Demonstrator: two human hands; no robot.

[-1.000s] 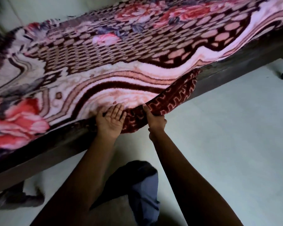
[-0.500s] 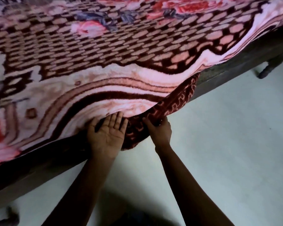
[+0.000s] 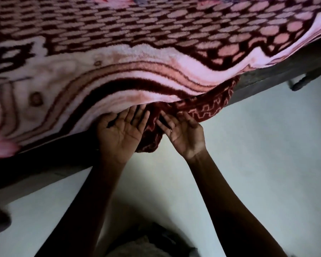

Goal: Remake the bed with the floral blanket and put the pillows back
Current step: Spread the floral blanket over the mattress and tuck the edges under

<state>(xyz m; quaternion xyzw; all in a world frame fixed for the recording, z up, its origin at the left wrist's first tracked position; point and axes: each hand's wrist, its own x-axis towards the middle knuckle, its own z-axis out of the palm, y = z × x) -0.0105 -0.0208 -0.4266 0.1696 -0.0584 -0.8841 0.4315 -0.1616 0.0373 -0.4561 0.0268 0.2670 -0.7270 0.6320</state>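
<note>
The floral blanket (image 3: 137,52), pink and maroon with a lattice pattern, lies spread over the bed and fills the upper half of the view. A dark red fold of it (image 3: 202,106) hangs over the bed's near edge. My left hand (image 3: 119,130) is palm up, fingers straight, with the fingertips under the blanket's edge. My right hand (image 3: 183,134) is also palm up with straight fingers, touching the hanging red fold from below. No pillow is in view.
The dark wooden bed frame (image 3: 278,78) runs diagonally from lower left to upper right, with a leg (image 3: 304,82) at the right. Pale floor (image 3: 267,145) lies below. My knees show at the bottom edge.
The camera has moved closer to the bed's edge. My right hand has turned from gripping the red fold to lying palm up under it; my left hand stays palm up at the edge.
</note>
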